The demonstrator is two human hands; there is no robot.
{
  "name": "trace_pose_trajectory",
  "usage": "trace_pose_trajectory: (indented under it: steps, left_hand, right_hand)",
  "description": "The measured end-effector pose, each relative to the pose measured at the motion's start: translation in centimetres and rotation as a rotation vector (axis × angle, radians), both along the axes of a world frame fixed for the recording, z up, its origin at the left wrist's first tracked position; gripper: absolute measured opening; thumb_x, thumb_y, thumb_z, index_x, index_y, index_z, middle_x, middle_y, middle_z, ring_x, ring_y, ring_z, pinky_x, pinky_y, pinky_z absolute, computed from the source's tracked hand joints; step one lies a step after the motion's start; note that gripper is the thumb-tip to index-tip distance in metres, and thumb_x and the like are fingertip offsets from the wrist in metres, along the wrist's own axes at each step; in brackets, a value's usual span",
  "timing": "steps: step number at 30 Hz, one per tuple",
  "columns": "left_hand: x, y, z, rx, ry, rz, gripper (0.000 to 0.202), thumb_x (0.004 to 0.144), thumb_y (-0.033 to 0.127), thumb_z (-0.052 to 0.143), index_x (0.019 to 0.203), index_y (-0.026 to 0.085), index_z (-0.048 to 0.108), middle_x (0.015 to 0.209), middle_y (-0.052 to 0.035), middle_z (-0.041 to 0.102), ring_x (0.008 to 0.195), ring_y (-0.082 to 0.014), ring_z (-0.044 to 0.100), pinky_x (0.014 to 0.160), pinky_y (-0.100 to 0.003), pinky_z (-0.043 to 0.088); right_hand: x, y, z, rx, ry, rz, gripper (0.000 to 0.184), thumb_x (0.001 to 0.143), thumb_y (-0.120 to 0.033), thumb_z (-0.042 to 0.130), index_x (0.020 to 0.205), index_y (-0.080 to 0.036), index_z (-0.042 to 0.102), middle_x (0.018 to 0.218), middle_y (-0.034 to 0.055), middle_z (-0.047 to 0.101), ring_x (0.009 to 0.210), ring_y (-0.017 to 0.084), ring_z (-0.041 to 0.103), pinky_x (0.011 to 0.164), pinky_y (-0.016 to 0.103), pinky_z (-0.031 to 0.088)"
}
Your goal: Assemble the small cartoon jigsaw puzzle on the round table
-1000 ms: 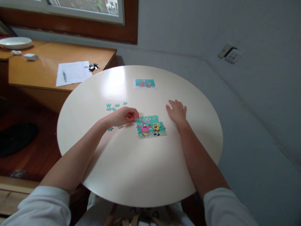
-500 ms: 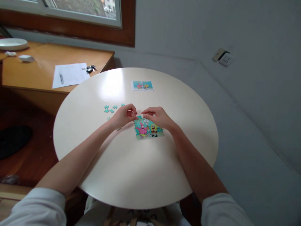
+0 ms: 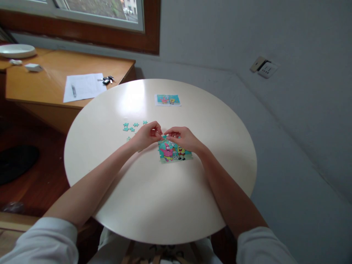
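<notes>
Teal jigsaw piece (image 3: 164, 136), probably light and stiff, suits edge holds; left hand (image 3: 148, 135) pinches it; whether right hand (image 3: 185, 137) grips, I cannot tell.

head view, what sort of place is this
Probably a room in a home or small office, though which is unclear. A wood-framed window, a wooden desk with paper and keys, and a round white table bearing a partly assembled jigsaw suggest it.

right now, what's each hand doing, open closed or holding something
Left hand: curled at the upper left of the puzzle; whether it grips anything can't be told.
Right hand: bent over the puzzle's top edge; grip can't be told either.
</notes>
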State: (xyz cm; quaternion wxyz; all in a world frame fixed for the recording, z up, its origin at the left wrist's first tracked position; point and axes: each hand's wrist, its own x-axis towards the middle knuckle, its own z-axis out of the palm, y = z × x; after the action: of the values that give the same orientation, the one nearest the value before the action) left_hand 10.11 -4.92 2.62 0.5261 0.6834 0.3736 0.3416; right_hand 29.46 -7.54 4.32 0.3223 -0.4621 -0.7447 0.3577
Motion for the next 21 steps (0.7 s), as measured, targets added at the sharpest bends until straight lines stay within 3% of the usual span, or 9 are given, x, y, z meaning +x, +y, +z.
trace_pose_trajectory:
  steps: [5,11,21]
  left_hand:
    - [0.13,-0.10,0.12,-0.002,0.001,-0.004,0.024,0.062,0.023,0.068,0.073,0.018,0.047,0.057,0.0028,0.061,0.059,-0.0124,0.061,0.059,-0.026,0.047]
    - [0.16,-0.19,0.18,0.025,-0.012,-0.026,0.024,0.064,0.024,0.069,0.073,0.018,0.048,0.060,0.0019,0.063,0.060,-0.0125,0.062,0.058,-0.026,0.046]
    - [0.03,-0.08,-0.02,0.071,-0.007,0.005,0.024,0.069,0.031,0.068,0.075,0.018,0.049,0.068,-0.0016,0.065,0.071,-0.0167,0.067,0.063,-0.029,0.050]
  right_hand:
    - [-0.05,0.03,-0.10,-0.024,-0.009,0.004,0.013,0.074,-0.023,0.061,0.077,-0.016,0.072,0.080,0.0031,0.071,0.074,0.014,0.060,0.072,0.027,0.045]
    - [-0.10,0.23,-0.73,-0.163,0.129,0.049,0.020,0.071,-0.027,0.064,0.085,-0.015,0.072,0.078,0.0038,0.070,0.075,0.015,0.062,0.073,0.028,0.048]
    - [0.43,0.42,-0.83,-0.206,0.144,0.098,0.029,0.072,-0.029,0.064,0.095,-0.014,0.071,0.071,0.0006,0.063,0.068,0.012,0.056,0.066,0.026,0.047]
